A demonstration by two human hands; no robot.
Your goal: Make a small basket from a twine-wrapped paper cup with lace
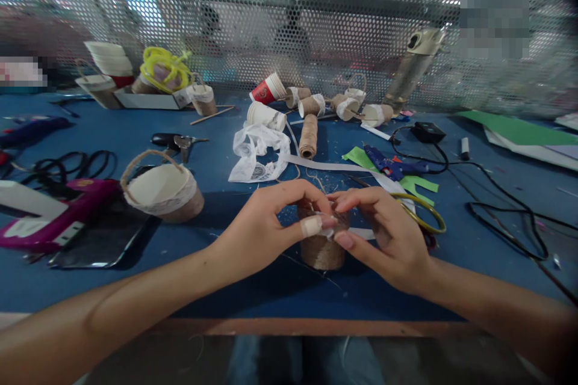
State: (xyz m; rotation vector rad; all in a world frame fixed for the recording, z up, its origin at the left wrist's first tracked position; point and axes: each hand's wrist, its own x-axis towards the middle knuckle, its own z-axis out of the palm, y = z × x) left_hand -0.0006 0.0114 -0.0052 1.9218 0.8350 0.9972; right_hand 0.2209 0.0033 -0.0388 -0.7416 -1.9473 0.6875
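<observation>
Near the table's front edge stands a twine-wrapped cup (pixel 323 252), partly covered by my fingers. My left hand (pixel 280 216), with a bandage round its thumb, grips the cup's rim from the left. On the right side, my right hand (pixel 386 231) holds the rim between bent fingers and thumb. A bit of white lace (pixel 329 232) shows between the two thumbs. Behind the hands are a crumpled white lace bundle (pixel 259 153), a roll of twine (pixel 308 137) and a white paper strip (pixel 325 165).
A lace-trimmed basket cup (pixel 185 195), a phone (pixel 106 240) and a magenta glue gun (pixel 63 216) lie left. To the right are a blue glue gun (pixel 392 165), yellow tape ring (pixel 428 216) and black cable (pixel 501 237). Several cups and a bottle (pixel 409 72) line the mesh.
</observation>
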